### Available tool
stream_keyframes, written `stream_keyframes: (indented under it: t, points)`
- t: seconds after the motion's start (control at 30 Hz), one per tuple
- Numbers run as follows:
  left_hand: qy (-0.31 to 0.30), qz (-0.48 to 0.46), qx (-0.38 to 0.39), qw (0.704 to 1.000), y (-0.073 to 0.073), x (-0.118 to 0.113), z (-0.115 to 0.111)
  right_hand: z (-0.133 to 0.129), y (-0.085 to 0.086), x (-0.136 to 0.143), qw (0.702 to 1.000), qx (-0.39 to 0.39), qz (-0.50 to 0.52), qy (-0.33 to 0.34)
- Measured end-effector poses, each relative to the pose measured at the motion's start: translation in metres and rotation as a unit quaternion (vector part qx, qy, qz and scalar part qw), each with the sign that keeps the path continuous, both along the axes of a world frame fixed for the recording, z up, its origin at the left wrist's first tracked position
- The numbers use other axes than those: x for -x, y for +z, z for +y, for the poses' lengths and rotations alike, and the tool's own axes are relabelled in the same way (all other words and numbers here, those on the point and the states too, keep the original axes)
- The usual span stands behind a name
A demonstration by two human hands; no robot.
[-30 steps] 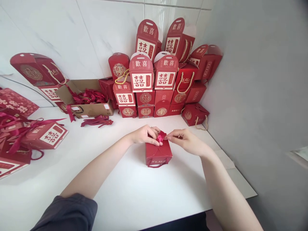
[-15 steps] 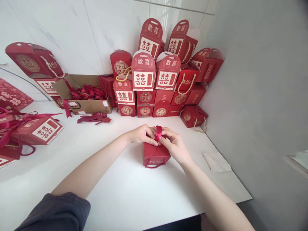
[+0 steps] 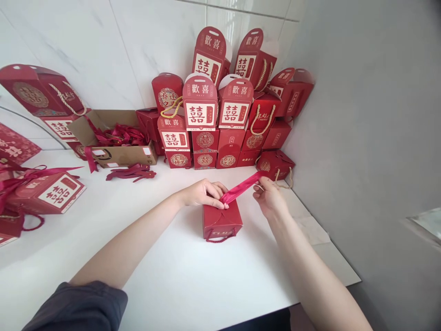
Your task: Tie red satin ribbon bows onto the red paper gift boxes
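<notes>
Right hand [image 3: 272, 195] now drawn away rightward, thumb and fingers pinching the end of a red ribbon [image 3: 243, 187], stretched straight where half a second ago it looped upright; left hand [image 3: 206, 193] still pinching its base atop the red box [image 3: 222, 223]. Box sits on a white tabletop [image 3: 165, 280], stacked gift boxes [image 3: 201, 112] behind, pale tiled wall [image 3: 155, 37] beyond, grey wall [image 3: 372, 115] at right.

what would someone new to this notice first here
Probably the bright red ribbon, stretched slantwise between the left hand and right hand above a small red box on the white table. Behind it, stacked red boxes rise against the tiled wall. Left of the stack, an open cardboard box holds more ribbons.
</notes>
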State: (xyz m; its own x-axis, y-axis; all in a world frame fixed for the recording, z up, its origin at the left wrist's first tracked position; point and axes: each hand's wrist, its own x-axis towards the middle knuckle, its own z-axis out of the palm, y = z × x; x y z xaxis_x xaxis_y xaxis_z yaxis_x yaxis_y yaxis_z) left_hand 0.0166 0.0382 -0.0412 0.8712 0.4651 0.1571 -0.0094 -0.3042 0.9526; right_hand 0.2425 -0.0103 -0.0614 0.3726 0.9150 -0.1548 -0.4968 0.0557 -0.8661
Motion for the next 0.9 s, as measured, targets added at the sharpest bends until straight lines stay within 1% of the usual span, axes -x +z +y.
stream_keyframes:
  t: [0.1, 0.17, 0.2, 0.23, 0.3, 0.37, 0.4, 0.47, 0.5, 0.53, 0.57, 0.6, 0.63, 0.67, 0.7, 0.73, 0.77, 0.83, 0.87, 0.9]
  points:
    - [0.007, 0.000, 0.000, 1.000, 0.000, 0.000, 0.000, -0.002, 0.011, -0.010, 0.998, -0.034, -0.011, -0.051]
    - [0.007, 0.006, -0.003, 1.000, 0.002, 0.001, 0.000, -0.010, 0.023, -0.009, 0.990, -0.092, -0.043, -0.095]
    - [0.006, 0.011, -0.006, 1.000, 0.002, 0.001, 0.000, -0.017, 0.030, -0.007, 0.981, -0.134, -0.072, -0.123]
    - [0.003, 0.017, -0.011, 1.000, 0.004, 0.001, 0.001, -0.024, 0.037, -0.004, 0.965, -0.181, -0.108, -0.156]
    - [-0.005, 0.030, -0.019, 0.999, 0.006, 0.002, 0.001, -0.042, 0.052, 0.004, 0.923, -0.252, -0.177, -0.231]
    - [-0.010, 0.039, -0.018, 0.999, 0.008, 0.002, 0.001, -0.058, 0.064, 0.011, 0.877, -0.286, -0.232, -0.310]
    - [-0.009, 0.043, -0.012, 0.999, 0.010, 0.002, 0.001, -0.065, 0.068, 0.013, 0.856, -0.300, -0.251, -0.339]
    - [-0.004, 0.048, 0.001, 0.999, 0.011, 0.002, 0.001, -0.071, 0.071, 0.012, 0.829, -0.323, -0.274, -0.365]
    - [-0.002, 0.050, 0.006, 0.999, 0.012, 0.002, 0.000, -0.070, 0.070, 0.008, 0.825, -0.321, -0.287, -0.364]
    - [-0.001, 0.052, 0.009, 0.999, 0.012, 0.002, 0.000, -0.067, 0.068, 0.002, 0.829, -0.304, -0.314, -0.350]
    - [-0.001, 0.053, 0.009, 0.999, 0.012, 0.002, -0.001, -0.062, 0.065, -0.005, 0.834, -0.270, -0.353, -0.327]
    - [0.000, 0.052, 0.008, 0.999, 0.012, 0.002, -0.001, -0.057, 0.062, -0.012, 0.836, -0.219, -0.411, -0.290]
    - [0.001, 0.051, 0.006, 0.999, 0.012, 0.002, -0.001, -0.051, 0.059, -0.018, 0.830, -0.162, -0.477, -0.238]
    - [0.001, 0.051, 0.003, 0.999, 0.012, 0.002, -0.002, -0.045, 0.057, -0.022, 0.815, -0.116, -0.533, -0.194]
    - [0.003, 0.052, 0.001, 0.999, 0.011, 0.002, -0.002, -0.042, 0.055, -0.024, 0.799, -0.087, -0.577, -0.143]
    - [0.002, 0.053, -0.001, 0.999, 0.011, 0.002, -0.002, -0.040, 0.054, -0.023, 0.787, -0.077, -0.607, -0.074]
    - [0.000, 0.055, -0.003, 0.998, 0.011, 0.003, -0.002, -0.040, 0.054, -0.020, 0.777, -0.087, -0.624, 0.000]
    - [-0.002, 0.056, -0.006, 0.998, 0.011, 0.003, -0.001, -0.044, 0.054, -0.009, 0.743, -0.140, -0.634, 0.162]
    - [-0.002, 0.055, -0.007, 0.998, 0.011, 0.003, -0.001, -0.048, 0.053, -0.003, 0.719, -0.164, -0.640, 0.215]
    - [-0.001, 0.054, -0.007, 0.999, 0.011, 0.003, -0.001, -0.051, 0.053, 0.003, 0.697, -0.174, -0.650, 0.248]
